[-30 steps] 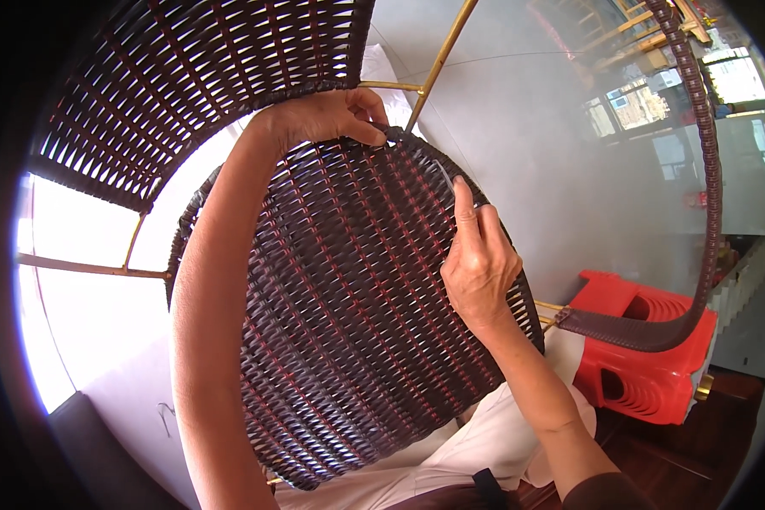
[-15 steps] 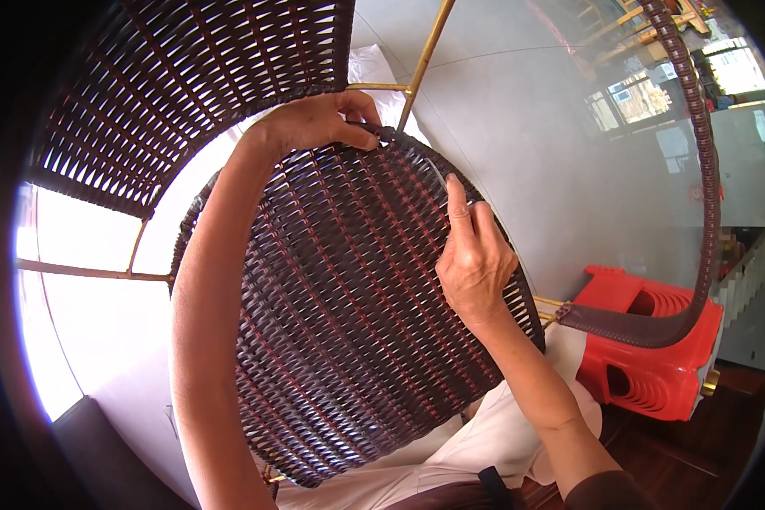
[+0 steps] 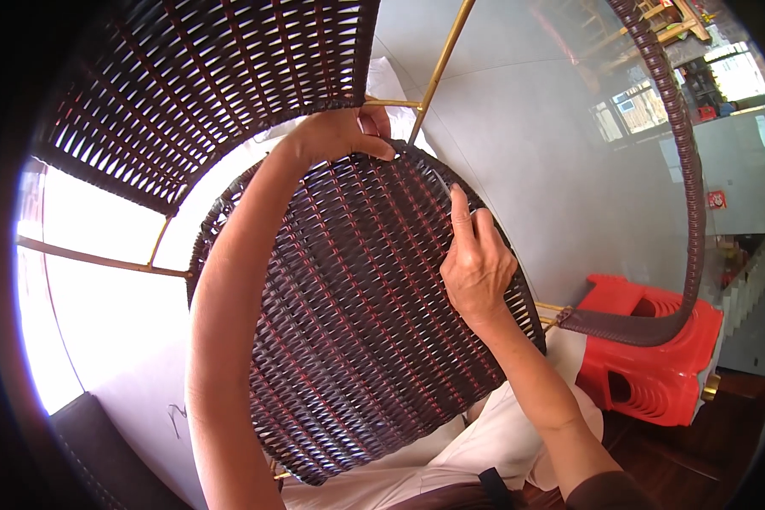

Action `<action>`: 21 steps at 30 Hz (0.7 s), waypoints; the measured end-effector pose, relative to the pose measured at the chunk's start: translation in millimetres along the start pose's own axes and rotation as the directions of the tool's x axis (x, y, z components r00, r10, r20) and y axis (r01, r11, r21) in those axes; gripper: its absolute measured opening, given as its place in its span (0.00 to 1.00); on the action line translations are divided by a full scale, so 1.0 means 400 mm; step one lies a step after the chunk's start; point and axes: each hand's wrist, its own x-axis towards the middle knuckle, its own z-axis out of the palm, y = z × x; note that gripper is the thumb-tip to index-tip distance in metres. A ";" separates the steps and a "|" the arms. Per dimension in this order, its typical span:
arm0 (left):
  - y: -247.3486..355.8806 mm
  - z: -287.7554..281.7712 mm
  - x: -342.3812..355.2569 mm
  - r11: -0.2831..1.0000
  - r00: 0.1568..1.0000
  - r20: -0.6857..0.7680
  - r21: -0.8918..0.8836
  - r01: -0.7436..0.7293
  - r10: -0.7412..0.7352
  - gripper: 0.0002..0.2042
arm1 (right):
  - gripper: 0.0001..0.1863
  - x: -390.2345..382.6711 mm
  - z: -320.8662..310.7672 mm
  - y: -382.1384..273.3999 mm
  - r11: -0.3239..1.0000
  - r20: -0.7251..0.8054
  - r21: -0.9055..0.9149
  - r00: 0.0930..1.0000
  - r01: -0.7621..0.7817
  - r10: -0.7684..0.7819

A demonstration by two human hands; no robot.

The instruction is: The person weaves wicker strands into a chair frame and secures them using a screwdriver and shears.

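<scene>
A chair of dark brown and reddish woven strips stands before me, its round seat (image 3: pixel 374 297) tilted across my lap. At the far rim of the seat, my left hand (image 3: pixel 344 136) is closed over the edge, thumb on the near side and fingers partly hidden behind it. My right hand (image 3: pixel 478 268) is closed round a thin grey metal tool (image 3: pixel 439 179), its index finger stretched along it. The tool's tip lies against the weave near the right part of the rim; its handle is hidden in my palm, so its kind cannot be told.
The woven backrest (image 3: pixel 229 76) rises at the upper left, joined by gold-coloured metal rods (image 3: pixel 444 64). A wrapped brown armrest (image 3: pixel 687 170) curves along the right side. Beyond it, a red plastic stool (image 3: pixel 654 357) lies on its side. A dark padded edge (image 3: pixel 115 450) shows at lower left.
The chair's backrest and far rim have shifted slightly right and down in the picture, my left hand with them. My right hand keeps nearly the same place with the tool.
</scene>
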 end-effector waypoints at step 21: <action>0.046 0.050 -0.077 0.948 0.940 -0.244 0.267 -0.173 0.240 0.05 | 0.29 -0.005 0.009 0.017 0.999 -0.024 0.035 1.000 -0.012 0.012</action>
